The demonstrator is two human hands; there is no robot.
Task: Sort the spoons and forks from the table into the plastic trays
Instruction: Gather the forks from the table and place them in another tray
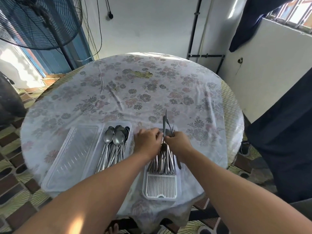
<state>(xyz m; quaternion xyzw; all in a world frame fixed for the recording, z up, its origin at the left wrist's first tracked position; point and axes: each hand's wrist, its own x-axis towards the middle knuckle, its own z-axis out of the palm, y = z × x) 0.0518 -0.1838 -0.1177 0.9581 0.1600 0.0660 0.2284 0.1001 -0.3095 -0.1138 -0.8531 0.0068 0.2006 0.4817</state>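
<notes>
A: Where are the forks (163, 160)?

B: They lie in a pile in the slotted tray (160, 186), with their prongs at the far end of it.

A: What are the hands doing?

B: Both meet over the far half of that tray. The left hand (147, 141) has its fingers bent down onto the forks. The right hand (178, 141) has a closed grip on one fork (165, 122), which sticks up past the far end of the tray.

A: Is the left grip closed on anything?

B: I cannot tell. Its fingertips are hidden in the pile.

A: And the spoons (115, 146)?

B: They fill the spoon tray (130, 124), just left of the slotted tray, bowls at the far end.

A: What is left of that?

B: A clear lid (70, 159), lying flat, touching the spoon tray.

A: What holds it all?

B: A round table (118, 92) with a flowery cloth. The slotted tray sits near its close edge.

A: Anything behind?

B: A big fan (38, 22), far off to the left.
</notes>
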